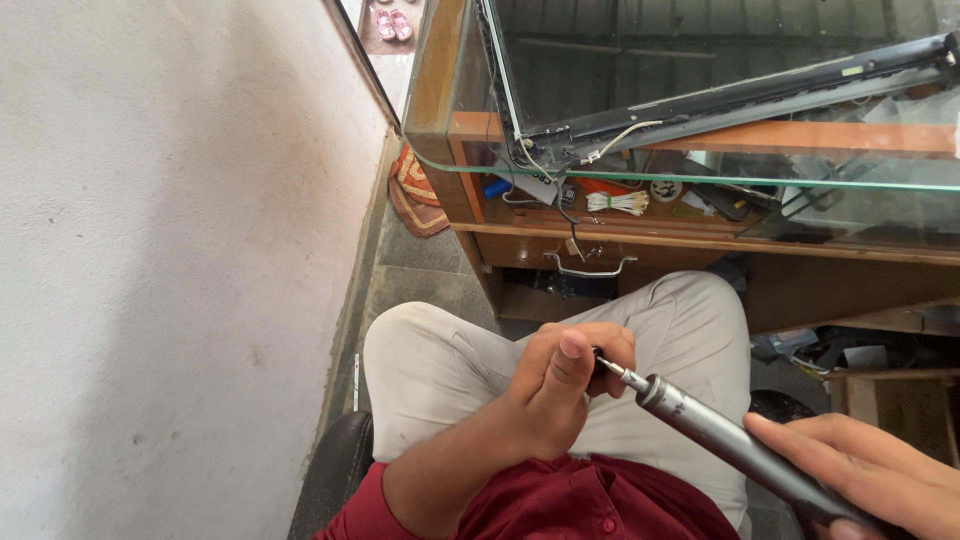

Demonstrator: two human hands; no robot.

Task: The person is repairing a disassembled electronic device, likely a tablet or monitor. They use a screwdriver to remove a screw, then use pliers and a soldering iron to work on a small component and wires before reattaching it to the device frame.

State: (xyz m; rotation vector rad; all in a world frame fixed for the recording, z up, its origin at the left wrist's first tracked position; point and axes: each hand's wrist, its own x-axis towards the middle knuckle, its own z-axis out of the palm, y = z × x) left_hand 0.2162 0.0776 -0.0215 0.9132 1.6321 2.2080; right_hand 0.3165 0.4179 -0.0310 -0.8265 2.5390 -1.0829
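Two hands work above the lap: the right hand (pixel 865 470) grips a grey electric screwdriver (pixel 735 443), angled up-left. The left hand (pixel 565 385) is closed around the bit tip (pixel 612 368). A glass-topped bench (pixel 700 180) carries a dismantled screen panel (pixel 720 70).

Two hands (pixel 560 385), one grey electric screwdriver (pixel 730 440), one glass counter (pixel 700 180), two pink sandals (pixel 392 22).
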